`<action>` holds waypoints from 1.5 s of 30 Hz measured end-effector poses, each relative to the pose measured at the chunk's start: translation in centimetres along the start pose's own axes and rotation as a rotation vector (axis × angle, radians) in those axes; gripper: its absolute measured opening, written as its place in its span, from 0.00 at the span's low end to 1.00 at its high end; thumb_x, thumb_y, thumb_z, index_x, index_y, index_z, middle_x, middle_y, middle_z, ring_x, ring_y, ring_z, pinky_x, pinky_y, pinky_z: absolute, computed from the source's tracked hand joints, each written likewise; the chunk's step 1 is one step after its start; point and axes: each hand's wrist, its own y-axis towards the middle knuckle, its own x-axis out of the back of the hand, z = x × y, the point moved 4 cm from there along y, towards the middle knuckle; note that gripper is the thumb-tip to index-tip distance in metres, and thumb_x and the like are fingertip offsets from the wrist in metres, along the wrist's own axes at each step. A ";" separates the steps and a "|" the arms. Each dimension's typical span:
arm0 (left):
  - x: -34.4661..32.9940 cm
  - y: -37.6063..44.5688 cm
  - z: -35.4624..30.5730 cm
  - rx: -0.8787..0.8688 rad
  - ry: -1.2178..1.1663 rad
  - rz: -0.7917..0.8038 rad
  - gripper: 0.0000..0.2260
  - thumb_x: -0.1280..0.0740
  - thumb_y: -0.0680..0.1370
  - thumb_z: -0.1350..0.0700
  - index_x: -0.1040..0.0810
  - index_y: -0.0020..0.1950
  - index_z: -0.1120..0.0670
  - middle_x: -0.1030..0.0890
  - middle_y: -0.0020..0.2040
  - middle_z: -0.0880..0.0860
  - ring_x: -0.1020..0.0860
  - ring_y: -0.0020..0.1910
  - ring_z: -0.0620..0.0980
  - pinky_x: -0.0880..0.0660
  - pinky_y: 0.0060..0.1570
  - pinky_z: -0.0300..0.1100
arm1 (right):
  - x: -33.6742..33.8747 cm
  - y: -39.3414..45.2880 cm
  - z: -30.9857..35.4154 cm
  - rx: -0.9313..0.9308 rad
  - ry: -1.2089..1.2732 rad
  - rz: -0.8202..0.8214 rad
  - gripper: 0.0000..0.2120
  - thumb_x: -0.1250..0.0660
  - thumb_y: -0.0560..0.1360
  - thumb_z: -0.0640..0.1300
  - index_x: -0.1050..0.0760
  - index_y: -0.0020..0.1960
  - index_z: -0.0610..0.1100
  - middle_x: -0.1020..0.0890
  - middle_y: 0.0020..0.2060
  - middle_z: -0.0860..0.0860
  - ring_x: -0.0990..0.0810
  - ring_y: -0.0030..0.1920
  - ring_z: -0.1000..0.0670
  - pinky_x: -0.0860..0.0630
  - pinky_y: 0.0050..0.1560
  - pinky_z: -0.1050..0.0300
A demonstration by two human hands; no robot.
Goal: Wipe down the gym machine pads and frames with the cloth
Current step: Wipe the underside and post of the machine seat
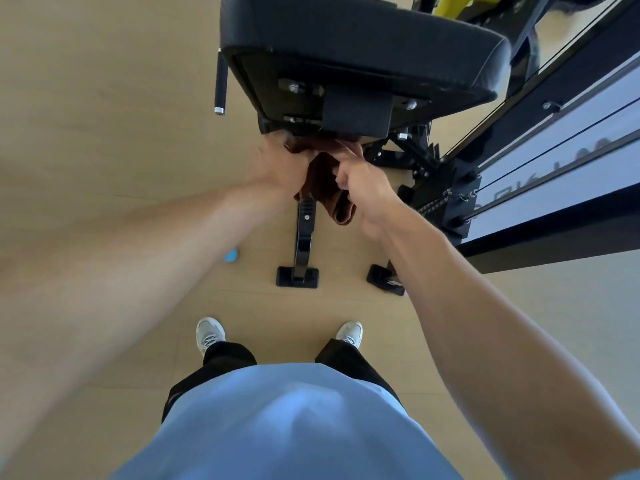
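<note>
**Cloth held at the underside bracket of the seat pad**

Landmark: the seat pad [363,39], black, padded, seen from below and in front.

Left of the pad's lower edge: a short black handle [220,83] with a chrome tip hangs beside it. Below that, the person's left hand [277,162] reaches up to the bracket [356,110] under the pad, fingers curled into the top of the cloth [325,183] and holding it against the metal there.

Directly beneath the pad: the cloth, rust-brown, hangs in soft folds between both hands, lower end loose above the frame leg [304,233] and its floor foot.

Right of that: the right hand [363,192] pinches the cloth's side, thumb and fingers closed on a fold. Further right, the black upright frame [540,140] with cables.

Handling, judged: the cloth is light, limp, non-slip; it will bunch and sag unless gathered. Best taken as a wad in the palm so a flat face meets bracket and tubing. Pad surface looks smooth and stitched at the rim; bolts on the bracket may snag loose fabric.
</note>
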 end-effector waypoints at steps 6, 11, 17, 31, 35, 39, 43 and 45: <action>-0.6 0.3 0.2 0.223 -0.432 0.173 0.05 0.30 0.78 0.61 0.21 0.53 0.56 0.16 0.51 0.54 0.16 0.51 0.54 0.15 0.43 0.47 | -0.1 0.4 0.5 -0.012 -0.050 0.010 0.15 0.41 0.75 0.32 0.20 0.53 0.43 0.21 0.46 0.51 0.26 0.46 0.53 0.30 0.46 0.58; -1.2 -0.4 -0.3 0.397 -0.657 0.228 0.05 0.31 0.78 0.65 0.21 0.51 0.57 0.15 0.49 0.57 0.14 0.46 0.53 0.16 0.44 0.45 | -0.2 0.9 0.1 -0.236 0.531 -0.086 0.27 0.43 0.72 0.30 0.25 0.69 0.41 0.19 0.62 0.40 0.17 0.55 0.40 0.18 0.51 0.45; -0.7 -0.9 -1.0 0.519 -0.924 0.359 0.06 0.38 0.81 0.66 0.22 0.56 0.62 0.17 0.53 0.59 0.17 0.55 0.54 0.17 0.51 0.45 | 0.2 1.0 0.2 -0.165 0.424 -0.079 0.19 0.44 0.77 0.30 0.22 0.63 0.38 0.14 0.48 0.43 0.15 0.39 0.45 0.18 0.29 0.52; -0.2 -0.1 -0.1 0.492 -1.023 0.304 0.06 0.38 0.82 0.66 0.25 0.58 0.64 0.19 0.55 0.64 0.17 0.50 0.55 0.16 0.44 0.43 | 0.2 2.4 -2.1 0.553 -0.610 -0.013 0.29 0.43 0.74 0.39 0.28 0.73 0.55 0.31 0.68 0.65 0.40 0.79 0.45 0.45 0.80 0.38; -1.2 1.4 -0.1 0.523 -0.994 0.239 0.09 0.39 0.83 0.65 0.26 0.62 0.65 0.19 0.58 0.63 0.19 0.54 0.55 0.18 0.48 0.44 | -1.7 4.4 -1.9 0.346 -0.558 0.011 0.29 0.43 0.75 0.39 0.31 0.74 0.58 0.20 0.60 0.53 0.22 0.62 0.43 0.21 0.59 0.44; -1.2 2.6 1.4 0.535 -1.017 0.183 0.05 0.40 0.84 0.64 0.26 0.54 0.63 0.20 0.49 0.61 0.20 0.49 0.54 0.19 0.55 0.46 | -2.9 6.1 -2.8 0.242 -0.346 0.078 0.26 0.42 0.77 0.30 0.26 0.67 0.54 0.16 0.52 0.54 0.17 0.57 0.48 0.18 0.52 0.58; 1.1 5.0 3.0 0.478 -1.115 0.113 0.07 0.42 0.85 0.62 0.25 0.55 0.63 0.19 0.50 0.60 0.18 0.47 0.54 0.18 0.51 0.44 | -6.7 8.6 -1.9 0.331 -0.349 0.084 0.33 0.41 0.72 0.39 0.33 0.75 0.59 0.21 0.67 0.54 0.24 0.68 0.50 0.25 0.69 0.47; 2.5 6.5 3.0 0.432 -1.093 0.129 0.10 0.42 0.85 0.60 0.25 0.60 0.62 0.18 0.51 0.59 0.17 0.48 0.54 0.19 0.51 0.44 | -8.9 9.3 -0.6 0.402 -0.341 0.041 0.32 0.43 0.72 0.38 0.33 0.75 0.54 0.24 0.69 0.51 0.26 0.68 0.49 0.28 0.70 0.45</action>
